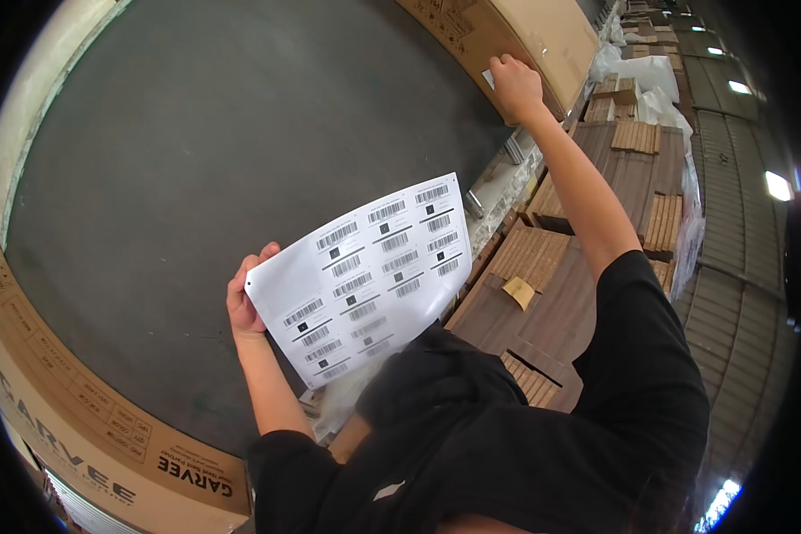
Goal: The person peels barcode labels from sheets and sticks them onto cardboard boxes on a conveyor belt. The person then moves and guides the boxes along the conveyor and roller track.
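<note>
My left hand [251,294] grips the left edge of a white sheet of barcode labels [374,267], its fingers partly hidden behind the sheet. The sheet carries several printed labels and has a blank patch near its upper left corner. My right hand [514,87] is at the end face of a cardboard box [543,40] at the top, fingers curled together on a small white label [489,79]. The label lies beside the fingertips, against or very close to the cardboard.
A dark conveyor belt [196,133] spans the left and middle. A cardboard box with GARVEE print [107,427] lies at the lower left. Stacks of brown boards [543,267] and plastic wrap [654,76] stand to the right, beyond the belt's metal edge [507,191].
</note>
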Motion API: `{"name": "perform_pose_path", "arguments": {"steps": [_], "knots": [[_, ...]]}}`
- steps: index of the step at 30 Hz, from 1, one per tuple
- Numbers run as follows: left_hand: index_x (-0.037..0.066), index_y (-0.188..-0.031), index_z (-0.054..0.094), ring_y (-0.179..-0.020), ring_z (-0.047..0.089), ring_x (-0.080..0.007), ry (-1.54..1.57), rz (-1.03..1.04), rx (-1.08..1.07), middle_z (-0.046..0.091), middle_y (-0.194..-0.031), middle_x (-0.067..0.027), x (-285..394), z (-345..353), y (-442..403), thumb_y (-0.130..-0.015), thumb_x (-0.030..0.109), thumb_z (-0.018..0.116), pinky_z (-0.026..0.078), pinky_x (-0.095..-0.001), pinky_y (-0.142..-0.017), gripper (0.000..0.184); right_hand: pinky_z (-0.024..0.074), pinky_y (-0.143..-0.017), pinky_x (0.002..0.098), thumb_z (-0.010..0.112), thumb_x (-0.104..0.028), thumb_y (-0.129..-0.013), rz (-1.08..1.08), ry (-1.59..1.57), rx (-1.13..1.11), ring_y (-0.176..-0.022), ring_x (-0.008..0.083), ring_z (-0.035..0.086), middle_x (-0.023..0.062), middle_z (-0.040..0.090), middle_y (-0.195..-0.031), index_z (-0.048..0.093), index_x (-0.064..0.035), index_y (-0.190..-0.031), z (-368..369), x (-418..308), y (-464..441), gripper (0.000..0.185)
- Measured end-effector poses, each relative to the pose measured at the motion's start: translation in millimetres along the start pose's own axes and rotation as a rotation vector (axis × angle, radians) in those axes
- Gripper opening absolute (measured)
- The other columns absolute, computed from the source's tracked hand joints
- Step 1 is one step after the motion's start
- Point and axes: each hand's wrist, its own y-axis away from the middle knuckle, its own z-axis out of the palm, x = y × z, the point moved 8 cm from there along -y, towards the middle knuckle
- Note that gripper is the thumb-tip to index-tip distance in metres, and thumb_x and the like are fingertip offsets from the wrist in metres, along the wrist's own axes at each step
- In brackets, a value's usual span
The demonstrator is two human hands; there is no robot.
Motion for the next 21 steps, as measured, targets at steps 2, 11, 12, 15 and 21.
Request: {"name": "perform_pose_path", "arguments": {"steps": [2,11,12,15,21], "knots": [[0.011,-0.082,0.053,-0.129,0.060,-0.0304,-0.012,-0.005,-0.004,0.055,-0.144,-0.0143,0,1,0,-0.100,0.030,0.060,0.054,-0.0445,-0.106,0.028,0.0616,-0.076,0.0446,0.064,-0.013,-0.093,-0.052,0.054,0.005,-0.101,0.0295,0.074,0.0104,0.070,-0.103,0.065,-0.0076,-0.105,8,1,-1,0.014],[0.010,-0.081,0.053,-0.122,0.060,-0.0271,-0.075,-0.006,-0.004,0.055,-0.136,-0.0135,0,-3,7,-0.098,0.033,0.065,0.053,-0.0410,-0.104,0.031,0.0550,-0.052,0.0375,0.068,-0.019,-0.088,-0.334,0.360,0.232,-0.075,0.0235,0.073,0.0088,0.069,-0.095,0.068,-0.0101,-0.096,-10,-28,-18,0.012],[0.010,-0.081,0.053,-0.122,0.060,-0.0272,-0.083,-0.006,0.011,0.056,-0.136,-0.0134,0,-4,7,-0.098,0.033,0.065,0.053,-0.0411,-0.104,0.031,0.0534,-0.050,0.0367,0.068,-0.020,-0.088,-0.371,0.397,0.274,-0.072,0.0230,0.072,0.0086,0.068,-0.095,0.068,-0.0106,-0.096,-17,-31,-22,0.012],[0.010,-0.081,0.053,-0.123,0.061,-0.0276,-0.103,-0.002,0.039,0.056,-0.138,-0.0136,3,-8,11,-0.098,0.033,0.065,0.053,-0.0415,-0.105,0.030,0.0549,-0.058,0.0394,0.069,-0.019,-0.088,-0.317,0.449,0.280,-0.076,0.0221,0.069,0.0092,0.066,-0.098,0.070,-0.0127,-0.097,-32,-39,-35,0.012],[0.011,-0.082,0.053,-0.126,0.060,-0.0292,-0.089,0.009,0.025,0.057,-0.140,-0.0141,2,-11,12,-0.098,0.031,0.064,0.053,-0.0435,-0.105,0.027,0.0450,-0.109,0.0452,0.064,-0.027,-0.092,-0.676,0.320,0.084,-0.128,0.0265,0.057,0.0125,0.063,-0.128,0.066,-0.0089,-0.124,-15,-101,16,0.037]]}}
